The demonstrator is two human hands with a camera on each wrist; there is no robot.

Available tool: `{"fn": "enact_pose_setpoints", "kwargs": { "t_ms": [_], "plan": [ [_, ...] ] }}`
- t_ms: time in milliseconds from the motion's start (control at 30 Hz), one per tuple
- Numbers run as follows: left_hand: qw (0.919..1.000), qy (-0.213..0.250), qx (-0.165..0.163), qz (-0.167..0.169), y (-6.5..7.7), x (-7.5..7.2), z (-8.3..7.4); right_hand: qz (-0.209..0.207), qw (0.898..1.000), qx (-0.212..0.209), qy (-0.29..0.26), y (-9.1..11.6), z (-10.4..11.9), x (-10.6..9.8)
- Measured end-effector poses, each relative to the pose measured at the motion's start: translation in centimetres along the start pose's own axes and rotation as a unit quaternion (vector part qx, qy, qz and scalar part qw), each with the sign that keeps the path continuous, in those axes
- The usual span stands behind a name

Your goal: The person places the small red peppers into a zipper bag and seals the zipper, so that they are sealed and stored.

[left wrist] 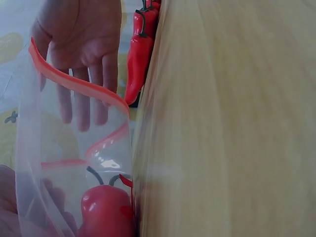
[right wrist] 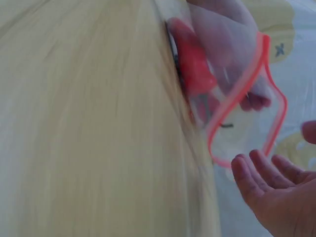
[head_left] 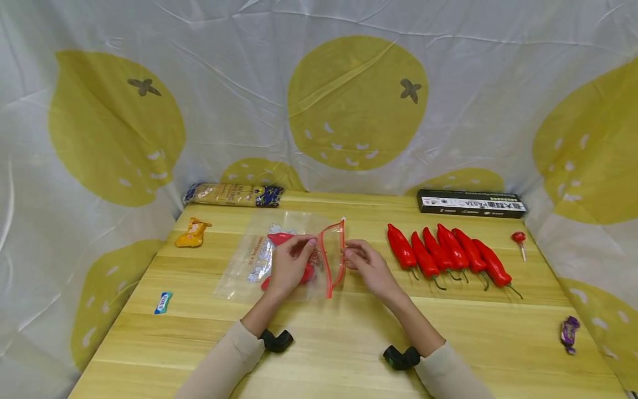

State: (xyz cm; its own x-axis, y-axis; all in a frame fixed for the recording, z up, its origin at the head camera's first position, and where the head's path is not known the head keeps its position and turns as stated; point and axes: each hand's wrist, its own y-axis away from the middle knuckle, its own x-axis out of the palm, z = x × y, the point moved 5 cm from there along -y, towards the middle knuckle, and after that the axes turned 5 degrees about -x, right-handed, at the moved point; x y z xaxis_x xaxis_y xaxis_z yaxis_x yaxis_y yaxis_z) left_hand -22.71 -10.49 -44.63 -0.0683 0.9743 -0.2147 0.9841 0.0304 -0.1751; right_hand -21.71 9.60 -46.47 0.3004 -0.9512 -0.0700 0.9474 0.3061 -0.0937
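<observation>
A clear zip bag (head_left: 249,249) with a red zip strip lies on the table, its mouth gaping towards the right. Red peppers (left wrist: 106,210) are inside, seen through the plastic with their stems towards the mouth. My left hand (head_left: 290,266) pinches the bag's upper layer between thumb and index finger, just left of the red strip. At the mouth, my right hand (head_left: 368,267) has its fingers loosely extended beside the strip and holds nothing; in the right wrist view the palm of that hand (right wrist: 281,192) faces up. Whether its fingertips touch the strip is unclear.
Several red peppers (head_left: 451,252) lie in a row to the right. A pasta packet (head_left: 231,195) and a black pasta box (head_left: 471,203) stand along the back. Around the sides are an orange wrapper (head_left: 193,233), a blue candy (head_left: 163,303), a lollipop (head_left: 519,238) and a purple candy (head_left: 569,334).
</observation>
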Motion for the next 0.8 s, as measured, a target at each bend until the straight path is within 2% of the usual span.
{"fn": "enact_pose_setpoints", "kwargs": {
  "t_ms": [133, 267, 367, 600, 800],
  "plan": [
    [1.0000, 0.000, 0.001, 0.000, 0.0, 0.1, -0.1, -0.045, 0.993, -0.015, 0.104, 1.2, 0.5, -3.1],
    [1.0000, 0.000, -0.007, 0.001, 0.1, 0.0, -0.1, -0.076, 0.983, -0.025, 0.165, 2.3, 1.2, -6.0],
    [0.9999, -0.003, -0.010, 0.002, 0.1, -0.1, -0.1, -0.101, 0.974, -0.015, 0.202, 2.9, 1.4, -7.7],
    [0.9999, 0.001, -0.014, 0.005, 0.1, -0.1, 0.1, -0.155, 0.935, 0.016, 0.318, 3.5, 1.3, -10.4],
    [0.9998, 0.009, -0.011, 0.015, 0.0, 0.1, 0.1, -0.148, 0.906, 0.028, 0.396, 3.1, 0.5, -11.0]
  ]
}}
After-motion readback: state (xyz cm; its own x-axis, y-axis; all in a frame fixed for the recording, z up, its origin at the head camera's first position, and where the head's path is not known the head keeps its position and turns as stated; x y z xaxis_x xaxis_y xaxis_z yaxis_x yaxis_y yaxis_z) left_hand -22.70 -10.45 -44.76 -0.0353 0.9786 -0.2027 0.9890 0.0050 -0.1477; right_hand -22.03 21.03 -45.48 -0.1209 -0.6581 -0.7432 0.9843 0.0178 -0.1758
